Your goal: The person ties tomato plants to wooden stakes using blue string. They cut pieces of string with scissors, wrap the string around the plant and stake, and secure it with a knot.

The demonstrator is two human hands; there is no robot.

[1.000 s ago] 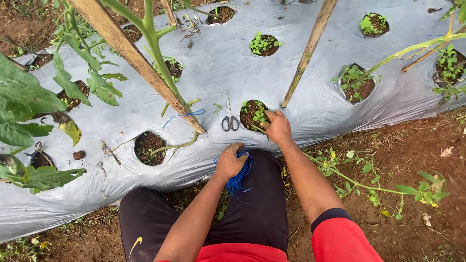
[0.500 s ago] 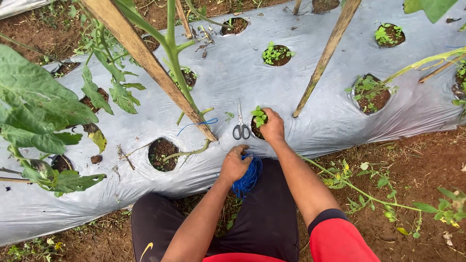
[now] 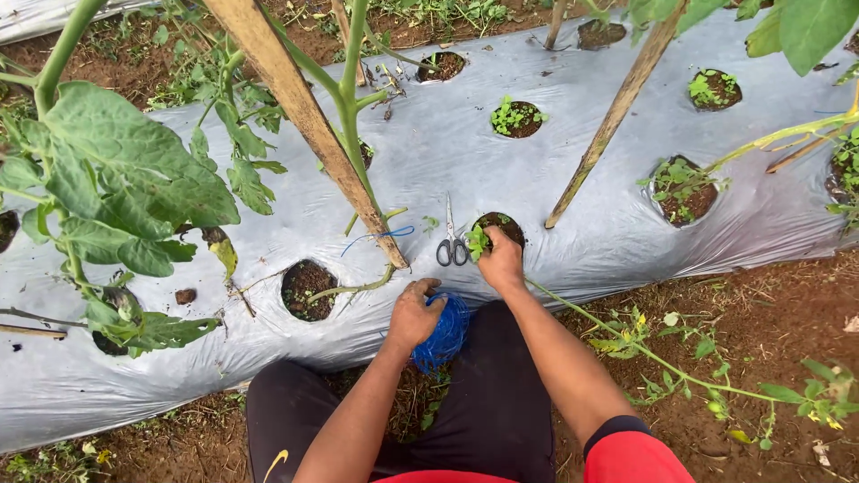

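My left hand (image 3: 414, 313) rests on my knee, closed on a bundle of blue string (image 3: 442, 333). My right hand (image 3: 500, 261) sits at the near edge of a soil hole (image 3: 506, 224) in the silver plastic mulch (image 3: 537, 179), fingers closed on small green weeds (image 3: 476, 240). A pair of scissors (image 3: 450, 240) lies on the sheet just left of that hole. A thin green stem (image 3: 617, 335) runs from under my right wrist out to the right over the soil.
Two slanted wooden stakes (image 3: 309, 121) (image 3: 617, 112) cross the bed. A thick green plant stem (image 3: 351, 116) with large leaves (image 3: 134, 179) stands at left. Several more planting holes with weeds dot the sheet. Bare brown soil (image 3: 769, 304) lies at right.
The view has shifted, moving everything right and down in frame. My right hand closed over the weeds in the hole and drew back to its near edge. My left hand kept the string.
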